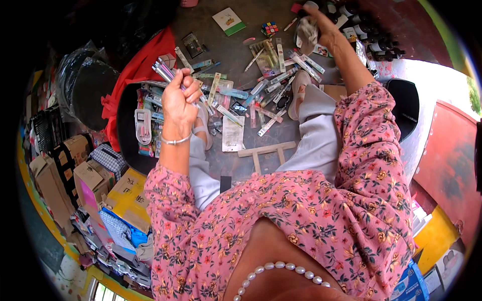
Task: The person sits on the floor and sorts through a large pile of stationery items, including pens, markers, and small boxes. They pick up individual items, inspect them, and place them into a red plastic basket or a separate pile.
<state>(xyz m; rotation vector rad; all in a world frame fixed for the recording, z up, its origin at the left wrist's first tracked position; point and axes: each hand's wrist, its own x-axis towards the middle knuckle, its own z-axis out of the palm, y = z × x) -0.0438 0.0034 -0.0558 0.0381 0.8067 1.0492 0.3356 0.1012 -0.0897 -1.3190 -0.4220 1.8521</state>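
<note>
Pearl necklace (281, 267) and pink floral blouse (311, 210) nearest the lens; person seated, looking down past grey trousers (316, 135) to a concrete floor (236, 55).

Left hand (178, 103) raised, fist closed round a bundle of packaged pens (165, 70), tips sticking up and left. Silver bangle (175, 141) on that wrist.

Right hand (321, 27) stretched far forward, fingers closed on a crumpled whitish wrapper (307, 31) at the far edge of the litter, beside a row of dark bottles (374, 40).

Between the two sandalled feet and beyond them: loose pens (266, 93) scattered on the floor, many in blister packs, plus a paper slip (233, 134) and a small wooden frame (266, 151). More packs sit in a black tub (125, 125) at left. Puzzle cube (269, 28) and a green-white booklet (228, 21) further out. Cardboard boxes (90, 180) stacked lower left.

Progress, as a judgement: gathering looks early to midway. One handful collected in the left fist, but most pens are on the floor, well apart from the bundle. Cannot tell whether the tub's contents are sorted or waiting.
</note>
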